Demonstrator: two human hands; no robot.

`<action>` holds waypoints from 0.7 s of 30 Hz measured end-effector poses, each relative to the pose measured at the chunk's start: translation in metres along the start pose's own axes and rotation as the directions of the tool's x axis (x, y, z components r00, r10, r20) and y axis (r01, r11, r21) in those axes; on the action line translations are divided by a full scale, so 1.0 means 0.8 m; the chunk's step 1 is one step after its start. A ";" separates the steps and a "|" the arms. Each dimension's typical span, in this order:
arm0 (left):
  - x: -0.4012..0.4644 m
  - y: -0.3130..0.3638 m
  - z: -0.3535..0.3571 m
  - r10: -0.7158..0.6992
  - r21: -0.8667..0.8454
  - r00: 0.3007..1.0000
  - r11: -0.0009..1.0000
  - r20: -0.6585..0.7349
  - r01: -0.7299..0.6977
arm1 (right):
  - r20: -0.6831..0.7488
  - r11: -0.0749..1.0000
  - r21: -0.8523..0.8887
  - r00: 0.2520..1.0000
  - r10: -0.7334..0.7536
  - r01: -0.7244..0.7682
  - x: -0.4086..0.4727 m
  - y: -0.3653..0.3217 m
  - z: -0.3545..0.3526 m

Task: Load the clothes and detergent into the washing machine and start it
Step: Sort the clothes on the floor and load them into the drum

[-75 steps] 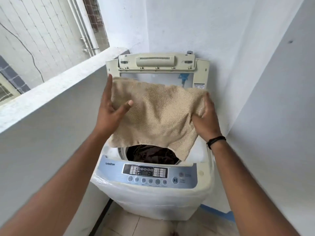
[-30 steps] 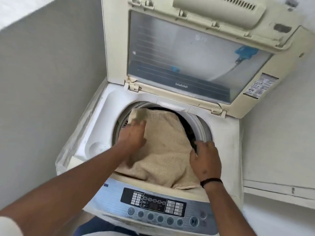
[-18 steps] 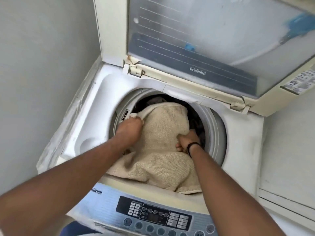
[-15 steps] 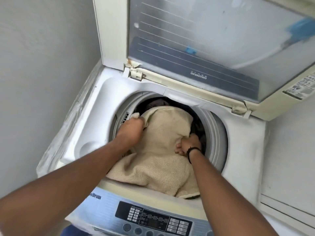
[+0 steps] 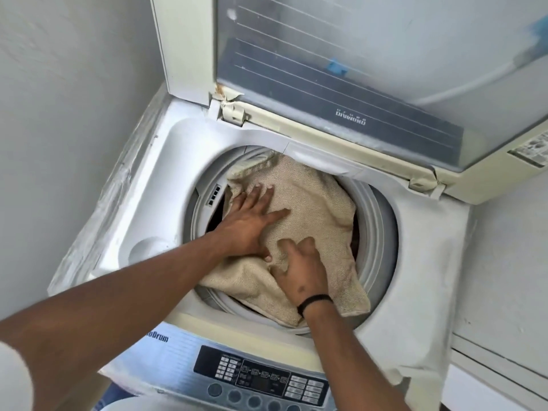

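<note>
A beige towel (image 5: 314, 209) lies spread over the round drum opening of the white top-loading washing machine (image 5: 166, 179), with its front corner draped over the drum rim. My left hand (image 5: 252, 221) presses flat on the towel's left side, fingers straight and spread. At the towel's front, my right hand (image 5: 302, 271) rests on the cloth with loosely bent fingers and a black band on the wrist. Dark clothes show in a narrow gap at the drum's right edge. No detergent is in view.
The machine's lid (image 5: 341, 72) stands open behind the drum, with its hinge at the left rear. The control panel (image 5: 261, 378) with buttons runs along the front edge. A grey wall (image 5: 65, 114) stands close on the left and a white wall on the right.
Both hands have come up out of the drum and now lie on top of the towel. The left hand has opened flat. The towel covers more of the opening.
</note>
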State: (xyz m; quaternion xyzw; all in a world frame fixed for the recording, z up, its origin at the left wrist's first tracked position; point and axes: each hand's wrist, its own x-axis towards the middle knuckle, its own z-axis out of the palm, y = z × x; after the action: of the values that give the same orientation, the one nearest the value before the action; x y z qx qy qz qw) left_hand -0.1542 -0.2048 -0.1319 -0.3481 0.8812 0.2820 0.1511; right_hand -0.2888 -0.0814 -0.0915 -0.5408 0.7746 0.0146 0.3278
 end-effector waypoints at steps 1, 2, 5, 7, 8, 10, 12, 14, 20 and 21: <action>0.002 0.000 0.001 -0.008 0.004 1.000 1.000 -0.002 0.008 | 0.035 0.997 0.073 0.999 -0.010 0.008 0.003 -0.007 -0.001; 0.004 0.000 0.002 -0.012 0.001 1.000 1.000 -0.015 0.012 | 0.061 0.986 0.166 0.998 -0.015 0.004 0.006 -0.015 -0.003; 0.009 -0.003 0.002 -0.029 -0.030 0.997 0.999 -0.068 0.027 | 0.227 0.864 0.501 0.972 -0.067 -0.058 0.013 -0.041 -0.013; 0.011 -0.007 0.002 -0.046 -0.049 0.995 0.998 -0.084 0.042 | 0.437 0.849 0.515 0.888 -0.145 -0.115 0.020 -0.061 -0.011; 0.013 -0.010 0.003 -0.052 -0.056 0.995 0.997 -0.088 0.047 | 0.479 0.889 0.453 0.859 -0.182 -0.064 0.030 -0.065 -0.002; 0.016 -0.015 0.005 -0.070 -0.086 0.994 0.994 -0.086 0.062 | 0.584 0.952 0.306 0.785 -0.207 0.023 0.046 -0.074 0.016; 0.016 -0.018 0.008 -0.088 -0.129 0.992 0.989 -0.086 0.077 | 0.709 0.985 0.158 0.686 -0.162 0.069 0.056 -0.079 0.035; 0.015 -0.018 0.010 -0.108 -0.144 0.991 0.985 -0.072 0.097 | 0.767 0.987 0.073 0.625 -0.146 0.140 0.050 -0.087 0.039; 0.018 -0.015 0.012 -0.131 -0.111 0.991 0.986 -0.040 0.125 | 0.451 0.993 0.081 0.886 -0.110 0.083 0.042 -0.054 -0.006; 0.018 -0.014 0.011 -0.130 -0.119 0.991 0.985 -0.029 0.126 | 0.498 0.998 -0.022 0.866 -0.044 0.064 0.046 -0.031 -0.008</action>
State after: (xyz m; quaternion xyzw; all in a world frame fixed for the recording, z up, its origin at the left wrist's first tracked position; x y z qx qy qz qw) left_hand -0.1561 -0.2142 -0.1500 -0.4173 0.8416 0.3164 0.1319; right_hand -0.2784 -0.1245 -0.0973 -0.5463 0.6482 0.1588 0.5061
